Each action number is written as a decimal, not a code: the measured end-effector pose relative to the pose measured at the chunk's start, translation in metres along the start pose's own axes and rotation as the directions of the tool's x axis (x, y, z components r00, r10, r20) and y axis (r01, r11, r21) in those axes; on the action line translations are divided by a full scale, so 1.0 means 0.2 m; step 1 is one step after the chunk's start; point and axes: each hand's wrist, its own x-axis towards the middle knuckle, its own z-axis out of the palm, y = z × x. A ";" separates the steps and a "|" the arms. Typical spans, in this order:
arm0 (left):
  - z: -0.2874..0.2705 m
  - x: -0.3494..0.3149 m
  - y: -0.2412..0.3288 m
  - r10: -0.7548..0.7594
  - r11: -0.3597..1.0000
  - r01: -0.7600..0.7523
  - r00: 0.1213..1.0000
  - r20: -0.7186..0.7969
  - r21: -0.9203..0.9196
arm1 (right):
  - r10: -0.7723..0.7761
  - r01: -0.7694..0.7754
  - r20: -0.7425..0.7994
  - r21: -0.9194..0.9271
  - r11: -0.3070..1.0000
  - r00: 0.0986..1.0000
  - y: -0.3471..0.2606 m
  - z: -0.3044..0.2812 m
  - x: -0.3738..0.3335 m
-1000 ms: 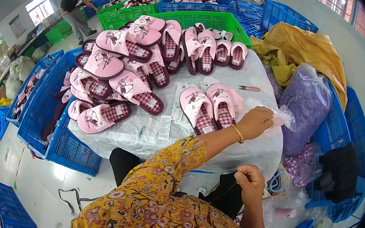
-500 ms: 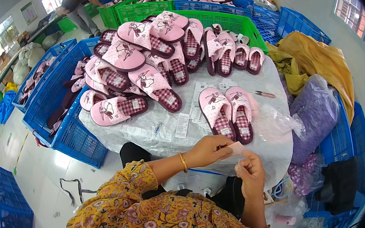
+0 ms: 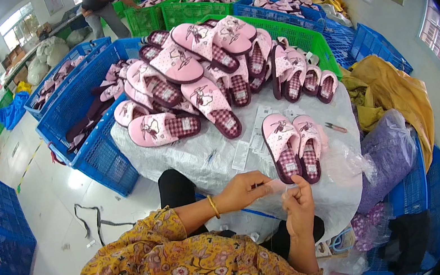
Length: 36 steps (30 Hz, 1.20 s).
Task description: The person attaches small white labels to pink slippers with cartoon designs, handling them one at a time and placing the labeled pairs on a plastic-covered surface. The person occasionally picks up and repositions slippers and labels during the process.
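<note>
Above the near edge of the covered table, my left hand (image 3: 248,189) pinches a small flat pink piece (image 3: 277,186) between thumb and fingertips. Close beside it, my right hand (image 3: 299,205) is raised with curled fingers, its fingertips at the piece's right end. What the right fingers hold is too small to make out. Just beyond the hands lies a pair of pink slippers (image 3: 281,138) with dark checked insoles, side by side. A large heap of matching slippers (image 3: 181,63) covers the far part of the table.
Paper label sheets (image 3: 241,155) and small snips (image 3: 336,127) lie on the white-covered table (image 3: 196,166). Blue crates (image 3: 105,169) of slippers stand left, a green crate (image 3: 307,36) behind. Purple bundles (image 3: 385,155) and yellow cloth (image 3: 395,88) sit right. A person (image 3: 103,10) bends far left.
The view has shifted, so the table and slippers appear farther right and lower. My hands stay close together, with the pink piece still in the left fingers; less of it shows now.
</note>
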 end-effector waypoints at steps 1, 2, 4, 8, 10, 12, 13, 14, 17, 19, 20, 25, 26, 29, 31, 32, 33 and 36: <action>-0.01 -0.01 0.00 -0.023 1.000 0.023 1.000 0.011 -0.006 | 0.005 -0.005 0.012 0.000 1.000 1.000 0.02 -0.01 0.01; -0.01 -0.02 0.00 -0.046 0.999 0.046 0.999 0.022 -0.012 | 0.011 -0.011 0.024 -0.001 1.000 1.000 0.03 0.00 0.01; -0.04 -0.03 0.00 -0.055 0.998 0.055 0.998 0.017 -0.029 | 0.029 -0.029 0.027 -0.009 1.000 0.999 0.03 0.03 0.01; -0.04 -0.06 -0.02 -0.012 0.998 0.008 0.998 -0.057 -0.066 | 0.024 -0.024 0.003 -0.032 0.999 1.000 0.05 0.07 0.03; -0.05 -0.07 -0.02 -0.006 0.998 -0.001 0.996 -0.090 -0.068 | 0.014 -0.013 0.026 -0.039 0.999 1.000 0.05 0.09 0.03; -0.07 -0.08 -0.03 -0.017 0.998 0.011 0.994 -0.108 -0.056 | 0.012 -0.010 0.039 -0.046 0.999 0.999 0.05 0.11 0.04; -0.08 -0.09 -0.03 -0.013 0.998 0.006 0.993 -0.117 -0.059 | 0.014 -0.012 0.040 -0.050 0.999 0.999 0.06 0.11 0.04; -0.08 -0.09 -0.04 -0.009 0.998 0.001 0.992 -0.125 -0.063 | 0.016 -0.014 0.041 -0.053 0.998 0.999 0.06 0.12 0.04; -0.09 -0.10 -0.04 -0.026 0.998 0.020 0.994 -0.106 -0.053 | 0.036 -0.035 0.024 -0.030 0.999 0.999 0.06 0.13 0.04; -0.10 -0.11 -0.04 -0.042 0.998 0.038 0.995 -0.096 -0.044 | 0.032 -0.031 0.024 -0.040 0.999 0.999 0.07 0.13 0.04; -0.10 -0.11 -0.04 -0.049 0.998 0.045 0.994 -0.099 -0.045 | 0.029 -0.028 0.024 -0.045 0.999 0.999 0.07 0.13 0.04; -0.11 -0.12 -0.05 -0.009 0.999 0.002 0.991 -0.136 -0.052 | 0.053 -0.053 0.018 -0.020 0.998 0.998 0.07 0.16 0.03; -0.11 -0.13 -0.05 -0.013 0.999 0.006 0.990 -0.142 -0.053 | 0.056 -0.056 0.017 -0.023 0.998 0.998 0.08 0.16 0.03; -0.10 -0.12 -0.07 -0.006 0.998 -0.004 0.988 -0.157 -0.068 | 0.067 -0.067 0.000 -0.018 0.998 0.998 0.07 0.16 0.04; -0.10 -0.13 -0.07 -0.015 0.998 0.005 0.986 -0.166 -0.060 | 0.078 -0.078 0.002 0.007 0.997 0.997 0.08 0.15 0.04; -0.10 -0.13 -0.08 -0.028 0.998 0.020 0.985 -0.168 -0.051 | 0.084 -0.084 0.003 0.019 0.996 0.996 0.09 0.15 0.05; -0.10 -0.14 -0.08 -0.035 0.999 0.027 0.985 -0.167 -0.047 | 0.076 -0.076 0.003 0.022 0.997 0.997 0.09 0.16 0.05; -0.11 -0.13 -0.08 -0.001 1.000 -0.002 0.985 -0.172 -0.018 | 0.063 -0.063 -0.002 0.021 0.998 0.998 0.09 0.16 0.04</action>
